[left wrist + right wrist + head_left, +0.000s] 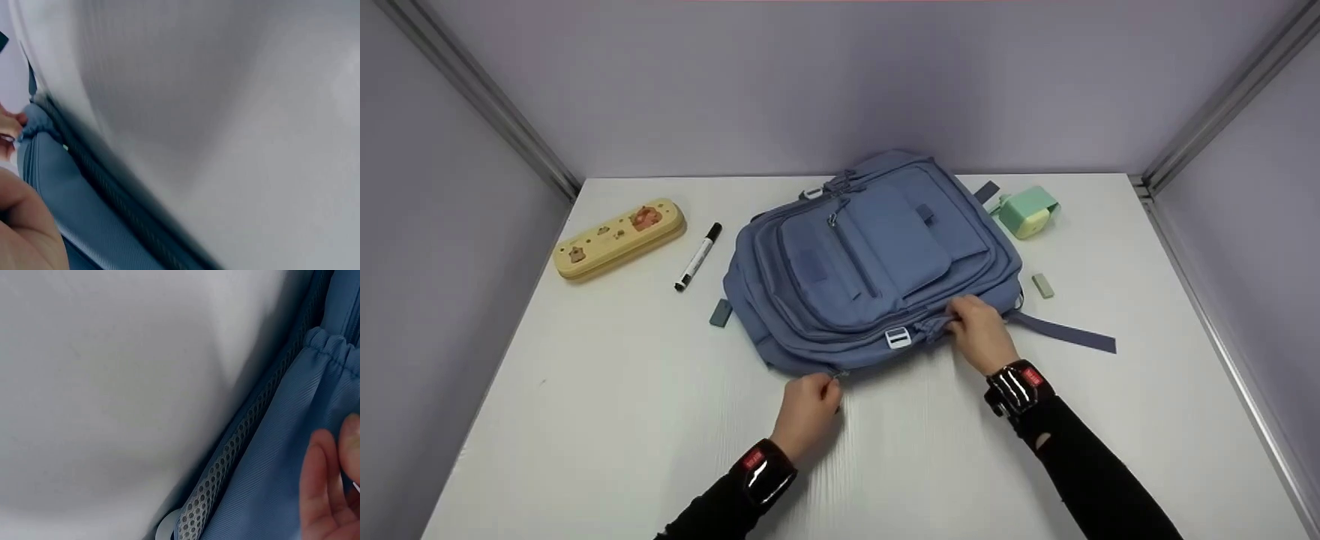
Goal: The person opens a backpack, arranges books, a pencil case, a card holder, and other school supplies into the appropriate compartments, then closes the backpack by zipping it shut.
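A blue backpack [885,247] lies front side up on the white table, tilted at an angle. My left hand [807,412] is at its near edge, fingers curled, pinching a zipper pull [841,373]. Farther right, my right hand [981,334] grips the bag's side, by the gathered side pocket [934,328]. In the right wrist view, the right hand's fingers [318,478] lie against the blue fabric, beside the mesh-edged back panel [216,475]. The left wrist view shows part of the left hand [28,225] over the bag's side; its fingertips are out of frame.
Left of the bag lie a yellow pencil case [619,238], a black-and-white marker [698,257] and a small dark green block [721,313]. To the right are a green-and-yellow object [1027,212], a small pale green block [1042,286] and a loose strap [1065,333]. Walls enclose the table's back and sides.
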The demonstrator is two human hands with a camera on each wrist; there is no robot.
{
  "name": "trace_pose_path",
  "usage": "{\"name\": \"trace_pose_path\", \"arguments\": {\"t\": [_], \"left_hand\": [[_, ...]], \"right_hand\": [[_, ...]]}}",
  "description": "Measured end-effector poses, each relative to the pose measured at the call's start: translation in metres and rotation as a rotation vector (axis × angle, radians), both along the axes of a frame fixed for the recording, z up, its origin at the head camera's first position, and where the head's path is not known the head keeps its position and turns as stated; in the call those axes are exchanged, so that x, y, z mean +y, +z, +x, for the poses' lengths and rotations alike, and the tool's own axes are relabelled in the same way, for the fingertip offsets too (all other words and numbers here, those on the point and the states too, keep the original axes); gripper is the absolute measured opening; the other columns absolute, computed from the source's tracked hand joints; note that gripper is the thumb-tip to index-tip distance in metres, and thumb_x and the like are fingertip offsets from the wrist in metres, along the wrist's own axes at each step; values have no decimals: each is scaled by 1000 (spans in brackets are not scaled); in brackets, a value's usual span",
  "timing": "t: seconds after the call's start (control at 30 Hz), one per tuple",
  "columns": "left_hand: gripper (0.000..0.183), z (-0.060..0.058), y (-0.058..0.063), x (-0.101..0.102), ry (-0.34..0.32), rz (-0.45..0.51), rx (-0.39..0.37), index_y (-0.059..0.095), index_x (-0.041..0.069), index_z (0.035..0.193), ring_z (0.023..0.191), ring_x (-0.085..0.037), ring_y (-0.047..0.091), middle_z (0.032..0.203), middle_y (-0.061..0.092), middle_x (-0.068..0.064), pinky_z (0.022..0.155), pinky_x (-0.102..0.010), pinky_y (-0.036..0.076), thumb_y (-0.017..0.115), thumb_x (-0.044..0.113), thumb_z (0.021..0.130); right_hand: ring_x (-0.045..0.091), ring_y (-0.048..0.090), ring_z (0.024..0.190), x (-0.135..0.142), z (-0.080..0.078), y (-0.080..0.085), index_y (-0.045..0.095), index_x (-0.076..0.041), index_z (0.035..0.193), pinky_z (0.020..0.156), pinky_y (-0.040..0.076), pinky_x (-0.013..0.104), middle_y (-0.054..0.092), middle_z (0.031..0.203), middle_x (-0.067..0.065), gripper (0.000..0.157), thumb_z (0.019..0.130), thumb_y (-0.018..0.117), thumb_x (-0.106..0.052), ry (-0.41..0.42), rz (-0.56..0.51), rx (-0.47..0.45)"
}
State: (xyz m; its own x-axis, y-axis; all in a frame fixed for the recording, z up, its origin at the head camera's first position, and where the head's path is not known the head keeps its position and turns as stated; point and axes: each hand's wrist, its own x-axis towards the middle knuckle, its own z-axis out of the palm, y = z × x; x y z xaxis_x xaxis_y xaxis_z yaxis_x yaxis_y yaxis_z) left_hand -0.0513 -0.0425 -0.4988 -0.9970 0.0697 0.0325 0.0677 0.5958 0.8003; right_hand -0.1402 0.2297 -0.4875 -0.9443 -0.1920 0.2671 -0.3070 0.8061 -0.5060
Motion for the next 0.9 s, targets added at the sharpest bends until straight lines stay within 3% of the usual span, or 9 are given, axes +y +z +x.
{"name": "trace_pose_path", "arguments": {"t": [0.23,0.5,0.67,0.8,0.9], "left_hand": [[37,0,5,-26,-29,-103,92,43,11,55,52,-3,36,56,42,8,50,-17,32,57,1,87],[34,0,6,-35,-25,-106,86,47,10,57,52,-3,37,56,44,7,50,-17,31,57,2,88],[35,1,5,-34,-6,-74,85,46,9,56,51,-2,37,55,46,6,49,-16,31,57,2,88],[36,0,6,-32,1,-57,71,44,10,56,51,-2,35,55,41,7,50,-16,30,57,2,88],[36,0,7,-31,-2,-59,57,44,11,56,51,-2,35,56,40,9,50,-16,29,57,3,89]], "right_hand": [[32,64,84,12,-5,-5,62,-1,84,76,53,46,64,86,16,14,78,66,12,-6,-8,37],[34,66,88,14,1,-5,64,-2,91,79,54,47,64,93,15,17,79,65,10,-17,20,30],[31,66,85,-24,25,5,63,-4,102,73,56,43,63,104,12,31,74,63,8,74,55,40],[28,67,92,-73,49,11,64,-3,108,80,57,41,65,106,11,30,80,71,-1,195,-1,-16],[28,68,89,-102,61,5,64,-2,107,78,58,40,63,103,11,26,84,75,-8,194,5,-25]]}}
